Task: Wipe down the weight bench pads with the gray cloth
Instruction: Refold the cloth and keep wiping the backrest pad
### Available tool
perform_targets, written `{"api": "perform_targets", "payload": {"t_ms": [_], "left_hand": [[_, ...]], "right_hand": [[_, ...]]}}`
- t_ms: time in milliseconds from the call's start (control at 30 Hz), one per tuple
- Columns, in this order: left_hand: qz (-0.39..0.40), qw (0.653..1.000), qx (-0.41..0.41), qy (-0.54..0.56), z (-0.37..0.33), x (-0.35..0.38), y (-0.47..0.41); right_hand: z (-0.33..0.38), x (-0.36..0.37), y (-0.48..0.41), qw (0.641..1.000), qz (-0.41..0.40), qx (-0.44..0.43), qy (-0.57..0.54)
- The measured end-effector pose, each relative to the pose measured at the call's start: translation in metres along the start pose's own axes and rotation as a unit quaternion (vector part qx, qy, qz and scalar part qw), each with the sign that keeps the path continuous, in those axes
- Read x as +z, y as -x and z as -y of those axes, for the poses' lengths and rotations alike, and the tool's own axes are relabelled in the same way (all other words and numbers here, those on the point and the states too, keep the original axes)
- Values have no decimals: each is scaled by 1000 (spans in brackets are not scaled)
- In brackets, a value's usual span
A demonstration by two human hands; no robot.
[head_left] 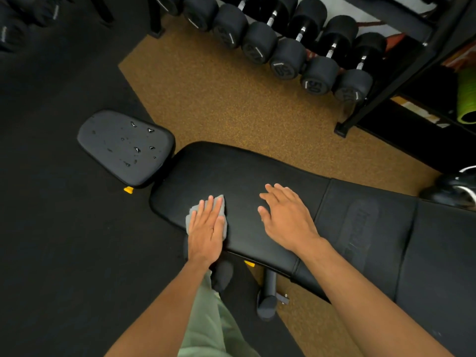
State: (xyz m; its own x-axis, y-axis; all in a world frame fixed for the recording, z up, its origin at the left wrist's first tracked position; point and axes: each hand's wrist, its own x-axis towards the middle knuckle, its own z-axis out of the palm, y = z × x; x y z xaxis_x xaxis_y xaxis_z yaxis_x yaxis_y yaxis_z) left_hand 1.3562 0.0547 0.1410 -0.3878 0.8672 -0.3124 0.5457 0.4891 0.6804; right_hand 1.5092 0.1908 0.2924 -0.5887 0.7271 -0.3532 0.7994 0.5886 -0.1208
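Note:
A black weight bench lies across the view. Its long back pad (pixel 231 171) runs from centre to the right edge. The smaller seat pad (pixel 123 148) at the left carries several water droplets. My left hand (pixel 206 228) presses flat, fingers straight, on the gray cloth (pixel 222 202) near the back pad's front left corner. My right hand (pixel 286 217) rests flat on the back pad to the right of the cloth, fingers spread, holding nothing.
A rack of several black dumbbells (pixel 286 57) stands at the back, its foot (pixel 342 130) on the brown floor mat (pixel 231 104). A green roll (pixel 466 99) is at the right edge. The bench's frame bar (pixel 268 297) sticks out below the pad. Black rubber floor lies to the left.

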Motion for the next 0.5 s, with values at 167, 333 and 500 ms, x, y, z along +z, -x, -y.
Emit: {"api": "perform_targets", "payload": {"t_ms": [167,333,500], "left_hand": [[-11,998,-64,-25,-35,15,20],[10,996,-3,89,-137,21,109],[46,939,-248,234,-155,26,98]], "right_hand": [[3,-3,0,1000,-5,1,-2],[10,-3,-2,1000,6,3,-9],[27,3,-7,999,31,-15,3]]}}
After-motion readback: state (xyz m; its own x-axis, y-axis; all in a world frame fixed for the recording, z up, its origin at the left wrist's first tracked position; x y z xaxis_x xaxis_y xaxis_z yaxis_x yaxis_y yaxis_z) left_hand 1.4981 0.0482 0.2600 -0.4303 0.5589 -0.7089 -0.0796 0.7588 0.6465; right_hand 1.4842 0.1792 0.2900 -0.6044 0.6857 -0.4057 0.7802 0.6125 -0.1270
